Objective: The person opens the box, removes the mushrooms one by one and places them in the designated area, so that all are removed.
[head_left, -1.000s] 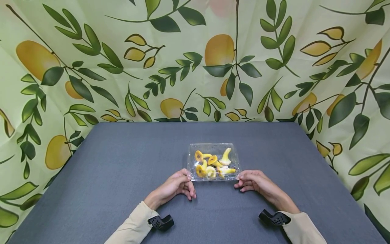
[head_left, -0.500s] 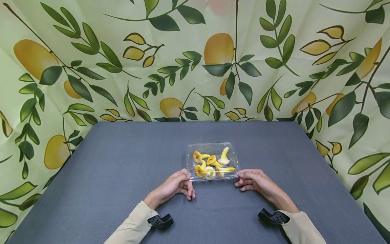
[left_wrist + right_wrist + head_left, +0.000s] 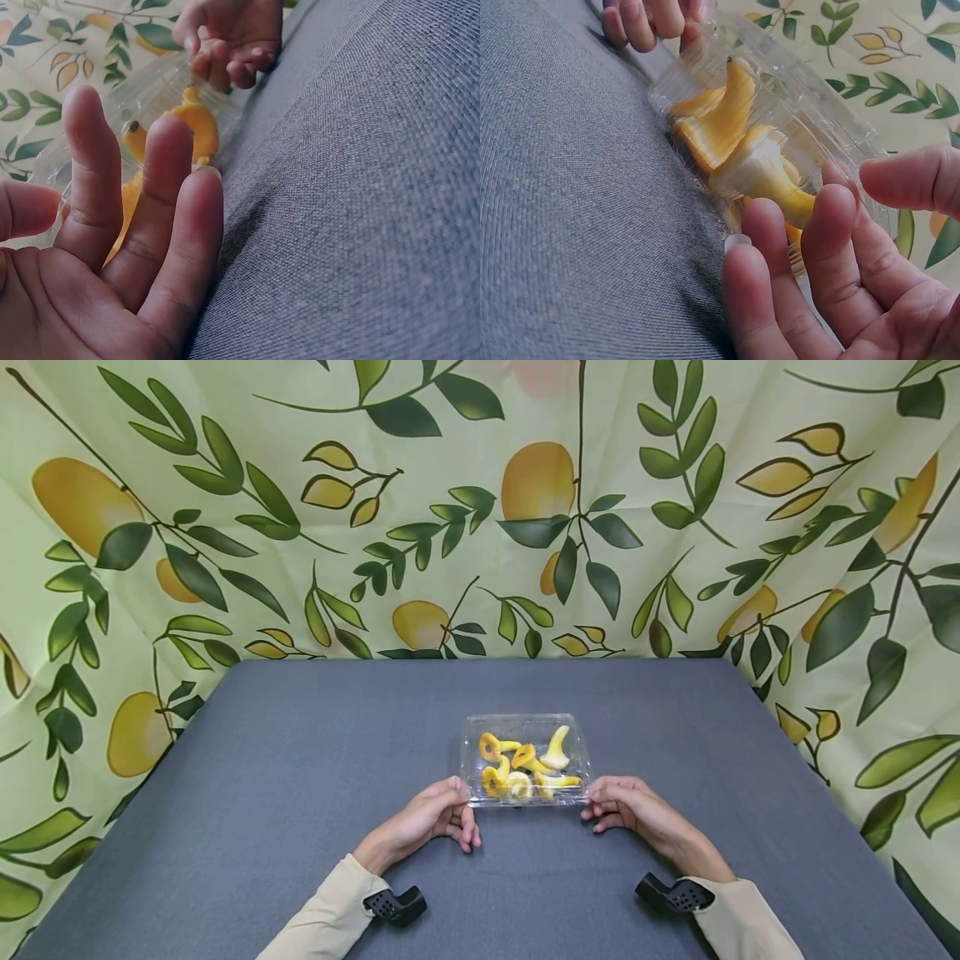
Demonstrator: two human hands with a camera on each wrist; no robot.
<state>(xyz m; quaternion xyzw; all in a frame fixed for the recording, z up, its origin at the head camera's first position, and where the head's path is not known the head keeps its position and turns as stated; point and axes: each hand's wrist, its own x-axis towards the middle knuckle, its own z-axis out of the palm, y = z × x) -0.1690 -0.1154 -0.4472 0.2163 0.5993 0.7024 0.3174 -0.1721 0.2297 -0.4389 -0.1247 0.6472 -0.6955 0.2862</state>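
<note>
A clear plastic clamshell box [image 3: 525,724] sits on the grey cloth in the head view. Several yellow mushrooms [image 3: 557,750] with pale bases lie inside it. My left hand [image 3: 431,814] pinches its near left corner between thumb and forefinger; the other fingers hang loosely bent below. At the near right corner, my right hand [image 3: 641,814] holds the edge in the same way. From the right wrist, the mushrooms [image 3: 731,120] show through the clear wall. Fingers partly cover the box [image 3: 150,86] in the left wrist view.
Grey cloth [image 3: 337,727] covers the table, which ends at a back edge behind the box. A curtain [image 3: 450,435] printed with leaves and orange fruit hangs around the back and sides. Black wrist devices [image 3: 396,907] sit at both cuffs.
The box shifted slightly left and tilted half a second ago, then came back right and a little nearer. Both hands stay at its near corners, almost still.
</note>
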